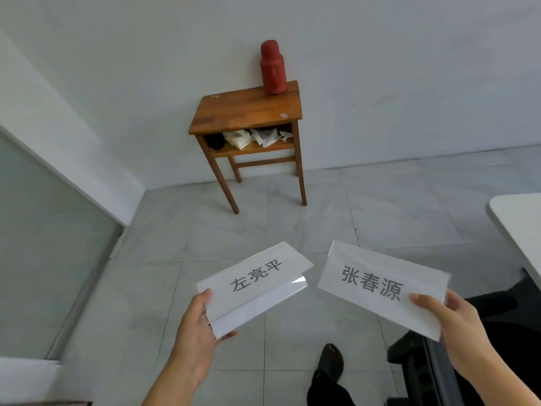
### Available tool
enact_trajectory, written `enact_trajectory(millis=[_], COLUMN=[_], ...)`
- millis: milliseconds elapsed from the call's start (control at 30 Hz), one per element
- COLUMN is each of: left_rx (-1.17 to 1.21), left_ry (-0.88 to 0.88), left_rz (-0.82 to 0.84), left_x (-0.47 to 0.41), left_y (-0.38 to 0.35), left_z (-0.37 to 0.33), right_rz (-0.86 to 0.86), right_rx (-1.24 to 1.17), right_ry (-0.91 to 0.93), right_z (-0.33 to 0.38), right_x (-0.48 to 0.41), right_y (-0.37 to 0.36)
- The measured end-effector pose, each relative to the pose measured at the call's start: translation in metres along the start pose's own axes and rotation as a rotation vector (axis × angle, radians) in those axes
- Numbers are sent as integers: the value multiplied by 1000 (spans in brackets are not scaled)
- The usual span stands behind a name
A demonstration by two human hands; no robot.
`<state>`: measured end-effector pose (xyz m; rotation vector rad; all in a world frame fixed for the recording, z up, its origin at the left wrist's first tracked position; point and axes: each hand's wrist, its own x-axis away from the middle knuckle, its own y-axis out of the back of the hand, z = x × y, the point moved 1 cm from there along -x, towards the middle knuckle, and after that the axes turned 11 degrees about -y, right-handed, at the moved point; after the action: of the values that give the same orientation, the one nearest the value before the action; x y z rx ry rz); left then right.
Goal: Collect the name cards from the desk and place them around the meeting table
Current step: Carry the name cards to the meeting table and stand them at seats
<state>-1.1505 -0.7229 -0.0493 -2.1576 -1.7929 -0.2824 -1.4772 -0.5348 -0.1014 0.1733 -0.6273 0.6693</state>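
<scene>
I hold two white tent-shaped name cards with dark Chinese characters over the tiled floor. My left hand (196, 332) grips the lower left corner of the left name card (254, 284), which is in a clear stand. My right hand (450, 323) pinches the lower right edge of the right name card (377, 284). The small wooden desk (248, 112) stands ahead against the wall, with no card visible on its top. A corner of the white meeting table (521, 218) shows at the right edge.
A red thermos (272, 67) stands on the desk's back right corner, and crumpled papers (257, 137) fill its shelf. A glass partition (44, 244) runs along the left. A black chair (439, 367) and my foot in a dark shoe (329, 367) are below right.
</scene>
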Motion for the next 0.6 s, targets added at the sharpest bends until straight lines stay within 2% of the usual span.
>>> enact_trajectory(millis=[67,367,600], left_rx=[-16,-52,-140], left_ry=[7,-31,30], left_rz=[-25,93,263], left_x=[-41,-224,-390], left_y=[-15,-116,-222], left_z=[-17,-90,-109], right_rz=[2,-22,-228], right_rx=[-26,-67,-178], right_ry=[-24,9,-13], right_z=[27,168,229], right_x=[-37,-170,-288], right_y=[-18,-87,-89])
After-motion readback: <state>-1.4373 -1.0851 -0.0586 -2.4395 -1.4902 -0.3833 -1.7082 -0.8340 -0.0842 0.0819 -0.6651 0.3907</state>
